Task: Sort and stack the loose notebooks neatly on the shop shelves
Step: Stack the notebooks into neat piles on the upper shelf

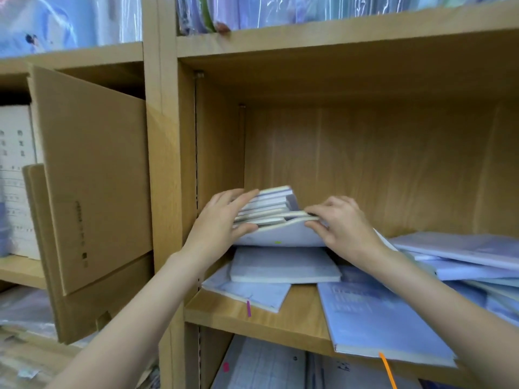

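A bundle of several pale blue notebooks [269, 209] stands tilted at the left end of the wooden shelf [280, 313], spines fanned upward. My left hand [224, 217] grips the bundle's left side, fingers over the top and thumb below. My right hand [339, 223] pinches the front notebooks at their right edge. Beneath lie two flat notebooks [283, 266], one with a pink ribbon [248, 308]. A larger blue notebook [376, 318] with an orange ribbon overhangs the shelf's front edge. A loose heap of notebooks [460, 256] lies at the right.
A cardboard box [92, 175] with open flaps fills the compartment to the left. Plastic-wrapped stationery [280, 9] lines the shelf above. More wrapped blue items [266, 366] sit on the shelf below. The back of the middle compartment is bare wood.
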### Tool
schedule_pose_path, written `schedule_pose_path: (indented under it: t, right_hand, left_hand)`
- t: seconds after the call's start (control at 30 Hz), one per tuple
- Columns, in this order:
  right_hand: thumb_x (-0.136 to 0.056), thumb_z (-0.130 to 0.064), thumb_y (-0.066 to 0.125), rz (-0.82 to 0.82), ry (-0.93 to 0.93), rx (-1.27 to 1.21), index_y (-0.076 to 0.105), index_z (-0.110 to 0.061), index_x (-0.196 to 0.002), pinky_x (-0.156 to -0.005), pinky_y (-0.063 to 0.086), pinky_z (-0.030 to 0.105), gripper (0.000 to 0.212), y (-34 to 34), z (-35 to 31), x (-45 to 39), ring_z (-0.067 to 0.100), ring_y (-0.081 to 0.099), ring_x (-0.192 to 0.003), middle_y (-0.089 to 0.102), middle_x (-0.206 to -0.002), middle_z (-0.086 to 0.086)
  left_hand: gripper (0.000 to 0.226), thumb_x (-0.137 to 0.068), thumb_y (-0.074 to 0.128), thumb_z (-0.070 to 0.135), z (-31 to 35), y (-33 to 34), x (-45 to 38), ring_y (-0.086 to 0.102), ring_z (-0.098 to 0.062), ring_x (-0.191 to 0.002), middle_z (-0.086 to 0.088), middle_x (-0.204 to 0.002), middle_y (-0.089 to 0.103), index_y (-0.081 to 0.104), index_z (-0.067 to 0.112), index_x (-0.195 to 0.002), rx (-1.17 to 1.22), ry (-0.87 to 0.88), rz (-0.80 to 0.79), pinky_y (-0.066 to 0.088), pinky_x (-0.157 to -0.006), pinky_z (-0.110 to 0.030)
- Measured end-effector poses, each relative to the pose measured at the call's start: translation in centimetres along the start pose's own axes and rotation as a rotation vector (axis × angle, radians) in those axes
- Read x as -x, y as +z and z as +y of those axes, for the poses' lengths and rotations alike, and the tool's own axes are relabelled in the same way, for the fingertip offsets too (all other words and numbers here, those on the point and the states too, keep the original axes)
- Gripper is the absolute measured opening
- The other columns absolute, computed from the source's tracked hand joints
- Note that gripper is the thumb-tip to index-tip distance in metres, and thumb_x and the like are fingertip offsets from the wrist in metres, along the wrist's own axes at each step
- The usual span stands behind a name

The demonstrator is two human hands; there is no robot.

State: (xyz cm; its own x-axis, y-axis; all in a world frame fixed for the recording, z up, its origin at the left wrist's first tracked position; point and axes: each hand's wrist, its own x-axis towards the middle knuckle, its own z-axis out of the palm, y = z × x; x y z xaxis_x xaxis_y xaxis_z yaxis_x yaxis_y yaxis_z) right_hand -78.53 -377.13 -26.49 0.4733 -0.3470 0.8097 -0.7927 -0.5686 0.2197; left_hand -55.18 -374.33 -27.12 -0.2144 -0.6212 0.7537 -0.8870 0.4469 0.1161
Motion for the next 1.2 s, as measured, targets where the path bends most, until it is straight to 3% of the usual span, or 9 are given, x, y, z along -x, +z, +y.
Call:
schedule_pose_path:
  t: [0.2, 0.33, 0.5, 0.67, 0.73, 0.83, 0.97, 1.1, 1.2]
  right_hand:
    - [-0.062, -0.041, 0.075, -0.104, -0.084, -0.006, 0.056, -0.017, -0.056, -0.071, 0.038, 0.022, 0.031, -1.2, -0.9, 3.0, 0.016, 0.052, -0.044, 0.043, -0.045, -0.011]
    - [-0.047, -0.033, 0.091, -0.163, -0.155, 0.135, 0.054, -0.018, -0.053, -0.069, 0.029, 0.027, 0.041, -0.5, -1.6, 4.3, 0.019, 0.056, -0.052, 0.051, -0.047, -0.003]
    - [-0.047, -0.019, 0.090, -0.208, -0.192, 0.161, 0.056, -0.018, -0.056, -0.063, 0.048, 0.030, 0.034, 0.0, -2.3, 6.2, 0.021, 0.059, -0.058, 0.055, -0.050, -0.001]
    - [-0.068, -0.022, 0.069, -0.013, 0.033, -0.213, 0.062, -0.007, -0.066, -0.075, 0.052, 0.040, 0.016, -0.3, -2.8, 4.8, 0.027, 0.066, -0.064, 0.066, -0.067, 0.007]
    - [-0.074, -0.017, 0.072, 0.042, 0.147, -0.391, 0.066, -0.005, -0.073, -0.072, 0.049, 0.030, 0.014, -1.0, -3.7, 4.1, 0.029, 0.066, -0.070, 0.069, -0.076, 0.010]
    - [-0.078, -0.012, 0.074, 0.101, 0.335, -0.680, 0.065, -0.010, -0.073, -0.067, 0.045, 0.033, 0.011, -2.0, -5.0, 3.3, 0.020, 0.061, -0.069, 0.067, -0.069, 0.001]
    - [-0.080, -0.016, 0.073, 0.117, 0.304, -0.886, 0.059, -0.019, -0.070, -0.067, 0.046, 0.029, 0.018, -2.4, -6.1, 2.6, 0.009, 0.058, -0.067, 0.064, -0.069, -0.005]
    - [-0.074, -0.027, 0.073, -0.100, 0.158, -0.862, 0.059, -0.018, -0.071, -0.065, 0.044, 0.023, 0.017, -3.4, -5.4, 4.4, 0.007, 0.055, -0.063, 0.061, -0.069, -0.004]
    - [-0.072, -0.034, 0.074, -0.388, 0.055, -0.610, 0.068, -0.015, -0.083, -0.073, 0.046, 0.018, 0.023, -3.4, -4.8, 6.9, 0.003, 0.062, -0.076, 0.069, -0.080, -0.009]
  left_hand:
    - [0.048, -0.076, 0.075, 0.012, 0.2, 2.6, 6.0, 0.042, -0.019, -0.116, -0.006, -0.127, 0.052, 0.060, 0.018, -0.121, -0.018, 0.088, 0.034, 0.040, -0.096, -0.038]
    - [0.042, -0.077, 0.072, 0.006, 0.1, 3.4, 8.0, 0.043, -0.012, -0.102, -0.003, -0.108, 0.053, 0.062, 0.012, -0.117, 0.024, 0.028, 0.072, 0.034, -0.086, -0.015]
    - [0.041, -0.083, 0.067, 0.007, 0.2, 2.6, 9.0, 0.059, -0.019, -0.102, 0.003, -0.112, 0.060, 0.060, 0.014, -0.123, 0.056, -0.039, -0.057, 0.039, -0.082, -0.018]
    - [0.050, -0.093, 0.045, -0.001, 0.1, 0.8, 8.6, 0.035, -0.011, -0.133, 0.006, -0.144, 0.039, 0.041, 0.019, -0.139, 0.140, -0.066, -0.226, 0.009, -0.096, 0.005]
    - [0.053, -0.093, 0.045, 0.002, -0.1, 0.3, 8.1, 0.029, -0.013, -0.138, 0.004, -0.147, 0.036, 0.037, 0.024, -0.141, 0.158, -0.094, -0.275, 0.011, -0.106, -0.003]
    - [0.059, -0.094, 0.048, 0.009, 0.0, -0.5, 7.3, 0.021, -0.015, -0.141, 0.006, -0.150, 0.030, 0.027, 0.027, -0.146, 0.144, -0.125, -0.330, 0.013, -0.116, -0.024]
    - [0.049, -0.093, 0.053, 0.014, 0.1, -1.2, 7.4, 0.041, -0.011, -0.129, 0.005, -0.139, 0.045, 0.039, 0.021, -0.140, 0.198, -0.152, -0.228, 0.026, -0.103, -0.016]
    - [0.024, -0.083, 0.068, 0.007, -0.3, 0.3, 10.0, 0.063, -0.011, -0.102, 0.004, -0.107, 0.069, 0.070, 0.015, -0.105, 0.104, -0.039, 0.072, 0.037, -0.091, -0.011]
    - [0.017, -0.080, 0.071, 0.012, -0.2, 1.6, 11.9, 0.063, -0.009, -0.095, 0.002, -0.105, 0.070, 0.073, 0.014, -0.096, 0.100, 0.004, 0.093, 0.035, -0.085, -0.009]
